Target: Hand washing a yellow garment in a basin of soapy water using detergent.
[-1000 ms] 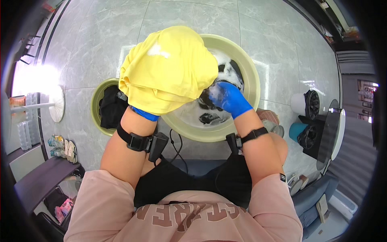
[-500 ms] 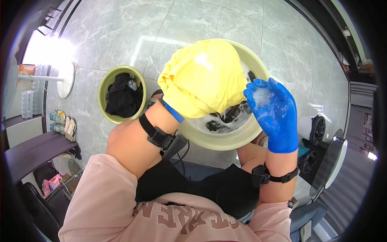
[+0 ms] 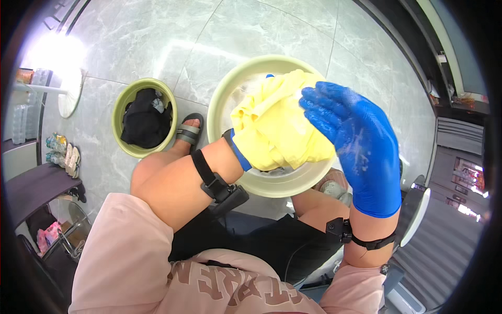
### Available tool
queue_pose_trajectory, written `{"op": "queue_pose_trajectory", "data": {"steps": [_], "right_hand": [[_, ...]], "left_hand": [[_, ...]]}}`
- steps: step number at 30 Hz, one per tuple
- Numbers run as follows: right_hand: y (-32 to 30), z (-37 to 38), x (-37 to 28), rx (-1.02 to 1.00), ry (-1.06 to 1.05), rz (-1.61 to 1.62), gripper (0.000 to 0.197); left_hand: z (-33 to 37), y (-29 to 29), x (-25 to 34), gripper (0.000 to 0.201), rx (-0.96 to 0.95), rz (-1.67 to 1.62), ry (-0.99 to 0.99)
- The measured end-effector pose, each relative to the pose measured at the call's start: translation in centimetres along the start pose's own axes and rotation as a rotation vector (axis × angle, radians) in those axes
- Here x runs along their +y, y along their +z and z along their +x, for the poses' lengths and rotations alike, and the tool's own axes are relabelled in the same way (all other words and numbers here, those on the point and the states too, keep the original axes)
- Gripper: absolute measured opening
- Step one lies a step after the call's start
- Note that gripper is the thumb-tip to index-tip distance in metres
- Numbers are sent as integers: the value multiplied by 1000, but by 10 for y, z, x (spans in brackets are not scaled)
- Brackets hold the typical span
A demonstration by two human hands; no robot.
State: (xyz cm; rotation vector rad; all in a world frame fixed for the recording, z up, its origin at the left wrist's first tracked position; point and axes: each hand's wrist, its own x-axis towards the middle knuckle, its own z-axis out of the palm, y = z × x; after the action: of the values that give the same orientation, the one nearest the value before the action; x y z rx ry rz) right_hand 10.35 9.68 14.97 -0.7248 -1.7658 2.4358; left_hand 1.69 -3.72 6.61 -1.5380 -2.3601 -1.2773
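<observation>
Yellow cloth (image 3: 285, 120), bunched and wet-looking, covers most of my left hand (image 3: 240, 152) above a wide pale-green basin (image 3: 222, 94). Only the blue glove's cuff and a bit of blue at the cloth's far edge show; the fingers are otherwise hidden. The cloth is held up on this hand. My right hand (image 3: 361, 138), in a wet blue glove with traces of foam, is open. Its fingers are stretched out and close together, the palm turned toward the cloth, with fingertips at its right side; whether they touch cannot be told. Whitish suds show inside the basin.
A smaller green tub (image 3: 171, 137) with dark clothes (image 3: 147, 119) stands on the tiled floor (image 3: 151, 47) at the left. My sandalled foot (image 3: 189, 133) is between the two vessels. A dark bench (image 3: 42, 191) and shoes (image 3: 72, 159) are farther left.
The right hand has turned from palm up with foam in it to palm facing the cloth. The yellow cloth has gone from puffed and rounded to looser and crumpled, uncovering more of the basin's left side.
</observation>
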Motion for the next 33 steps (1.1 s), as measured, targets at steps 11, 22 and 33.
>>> {"op": "queue_pose_trajectory", "data": {"steps": [11, 22, 33], "right_hand": [[-1, 23, 105, 133, -735, -1363, 66], [-58, 30, 107, 221, -806, -1126, 70], [-18, -7, 124, 7, -757, -1116, 76]], "left_hand": [[-30, 36, -19, 69, 63, 125, 45], [1, 19, 11, 77, -130, 96, 3], [-26, 57, -41, 67, -214, 238, 13]]}}
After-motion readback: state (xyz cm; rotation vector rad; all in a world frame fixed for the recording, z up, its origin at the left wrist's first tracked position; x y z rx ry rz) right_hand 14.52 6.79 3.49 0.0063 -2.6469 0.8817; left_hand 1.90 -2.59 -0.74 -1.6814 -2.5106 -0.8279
